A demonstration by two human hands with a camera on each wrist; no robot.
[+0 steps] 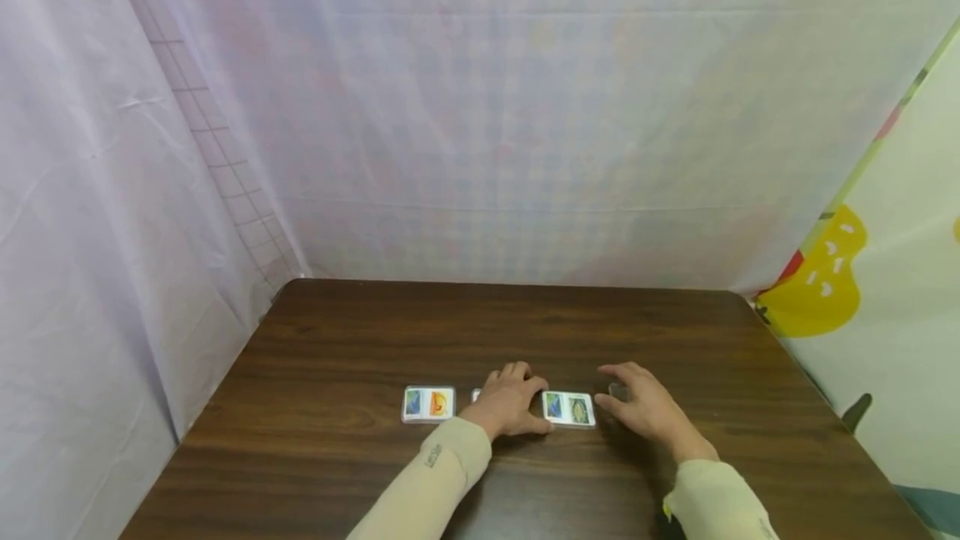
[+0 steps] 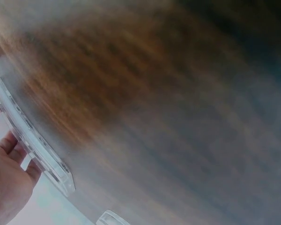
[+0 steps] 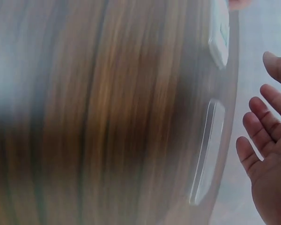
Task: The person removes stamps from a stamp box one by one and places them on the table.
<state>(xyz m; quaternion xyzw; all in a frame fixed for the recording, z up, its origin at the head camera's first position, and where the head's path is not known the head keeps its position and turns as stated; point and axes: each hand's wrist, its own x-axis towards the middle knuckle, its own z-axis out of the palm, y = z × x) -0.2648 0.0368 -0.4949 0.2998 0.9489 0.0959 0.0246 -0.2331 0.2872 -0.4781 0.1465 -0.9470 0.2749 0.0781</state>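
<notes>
Cards in clear cases lie low in frame on the table [image 1: 375, 332]. Our left hand [image 1: 508, 402] rests, fingers curled, touching the right-hand case [image 1: 568, 408]; our right hand [image 1: 645, 405] hovers open beside it. Light, stiff, slick — we judge the edges the best hold.

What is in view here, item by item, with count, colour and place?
Card cases: at least three, clear with colour pictures, in a row near the table's front edge: one on the left, one mostly hidden under the left hand, one between the hands.
Dark object: one, small, by the right hand's fingers; too unclear to name.
Table: one, dark brown wood.
Sheets: pale, hung behind and at the sides; the right one has a yellow print.
Left hand: resting over the middle case, beige sleeve.
Right hand: fingers spread, beige sleeve.
</notes>
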